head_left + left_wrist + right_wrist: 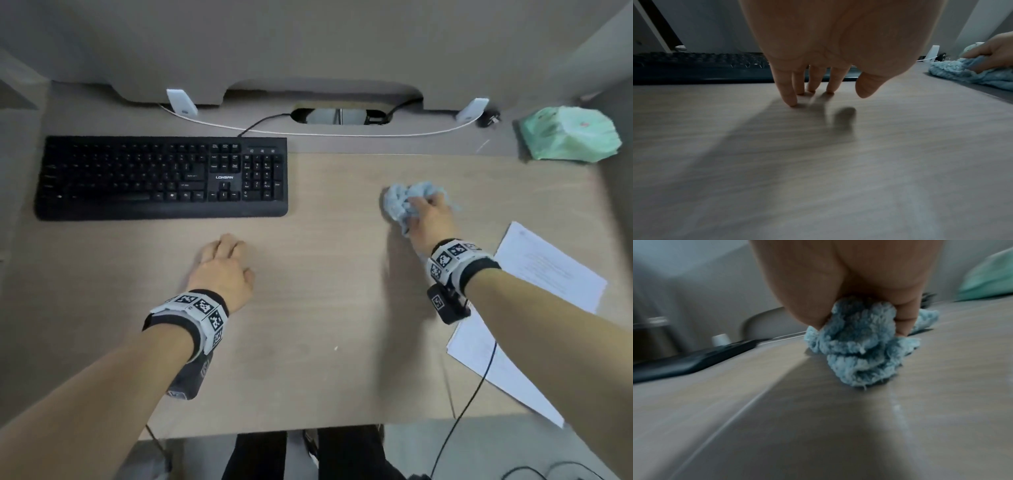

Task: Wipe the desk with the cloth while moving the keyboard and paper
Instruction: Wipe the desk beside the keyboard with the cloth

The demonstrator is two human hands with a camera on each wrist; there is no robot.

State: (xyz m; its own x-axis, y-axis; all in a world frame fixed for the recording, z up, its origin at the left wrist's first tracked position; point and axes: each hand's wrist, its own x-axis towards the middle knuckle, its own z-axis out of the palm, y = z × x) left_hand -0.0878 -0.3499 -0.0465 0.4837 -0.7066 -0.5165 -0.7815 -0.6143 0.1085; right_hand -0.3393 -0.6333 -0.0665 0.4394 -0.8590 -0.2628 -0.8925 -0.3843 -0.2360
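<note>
Your right hand (426, 219) grips the bunched cloth (402, 202) on the desk (325, 308) at frame centre-right, your left hand (226, 270) rests empty with fingertips down below the keyboard (161, 176), and paper (534, 291) lies at lower right.

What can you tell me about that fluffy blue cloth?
The cloth is pale blue and fuzzy, like looped terry towelling, scrunched into a loose ball with folds and a few stray threads. It sits on the wooden desk, to the right of the black keyboard and clear of it, beyond the sheets of paper. The right hand grips it from above, fingers and thumb curled round the bunch, its underside pressed against the desk.
</note>
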